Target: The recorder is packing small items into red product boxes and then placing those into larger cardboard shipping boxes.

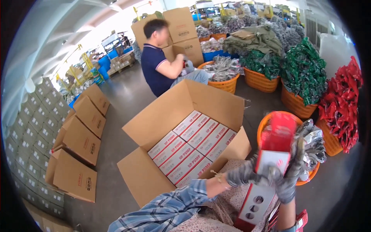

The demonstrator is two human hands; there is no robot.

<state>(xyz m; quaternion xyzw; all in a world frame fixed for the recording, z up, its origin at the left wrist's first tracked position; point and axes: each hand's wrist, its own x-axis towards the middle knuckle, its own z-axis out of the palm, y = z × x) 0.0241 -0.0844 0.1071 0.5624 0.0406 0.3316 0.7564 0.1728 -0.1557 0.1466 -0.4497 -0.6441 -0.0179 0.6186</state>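
Note:
My left hand, in a grey glove, closes on the lower left side of a red and white carton. My right hand, gloved too, grips the same carton from the right, its thumb across the front. The carton's red upper end is smeared by motion, so I cannot tell whether that end is open. Under my hands a second white and red carton with round holes lies slanted over my lap. Left of my hands stands a large open cardboard box, with rows of white and red cartons inside.
Beyond the box a person sits holding something small. Orange baskets of silver, green and red wrapped bundles line the right side; one basket stands behind my hands. Several brown boxes stand on the left, near stacked cartons.

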